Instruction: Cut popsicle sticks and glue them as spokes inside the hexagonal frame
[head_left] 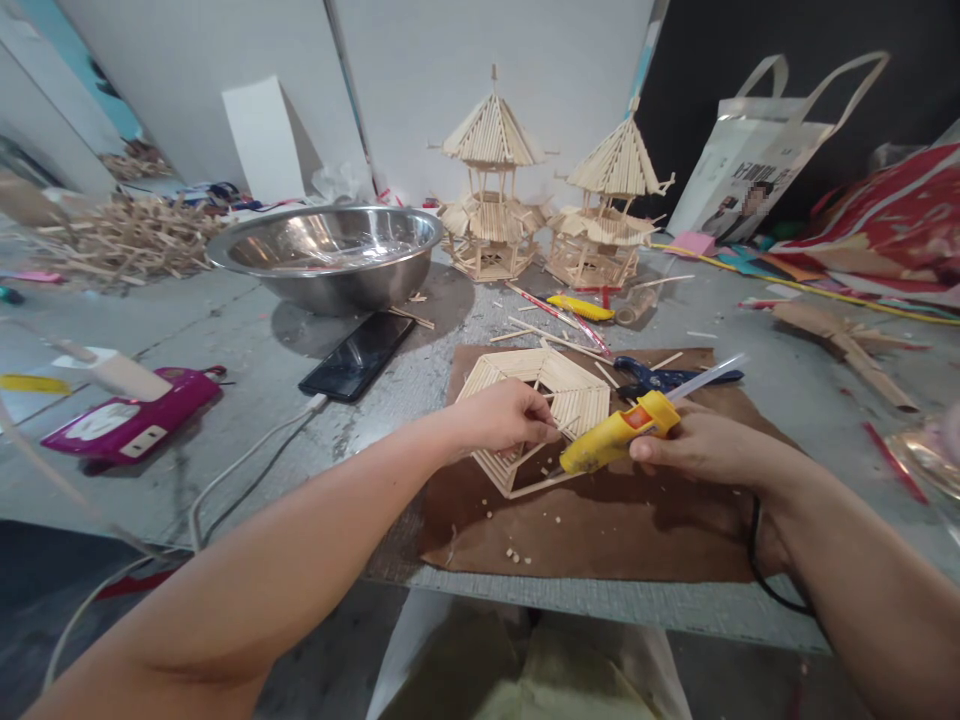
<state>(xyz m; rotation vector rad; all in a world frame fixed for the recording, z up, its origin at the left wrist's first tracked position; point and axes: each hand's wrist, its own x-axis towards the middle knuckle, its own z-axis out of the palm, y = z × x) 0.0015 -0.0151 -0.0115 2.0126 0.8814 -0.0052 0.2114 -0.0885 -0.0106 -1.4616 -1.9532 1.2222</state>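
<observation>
My right hand (701, 447) grips a yellow glue gun (619, 432), its nozzle aimed left and down at a hexagonal frame of wooden sticks (529, 398). That frame lies flat on a brown sheet (600, 520). My left hand (504, 415) rests on the frame's middle, fingers curled and pinching a thin stick on it. A clear glue stick (705, 378) juts from the back of the gun.
Two stick pagoda models (491, 190) (611, 205) stand behind. A steel bowl (330, 255), black phone (358, 356), pink power strip (127, 420), blue pliers (660, 378), a pile of sticks (124, 240) and a tote bag (765, 150) surround the work area.
</observation>
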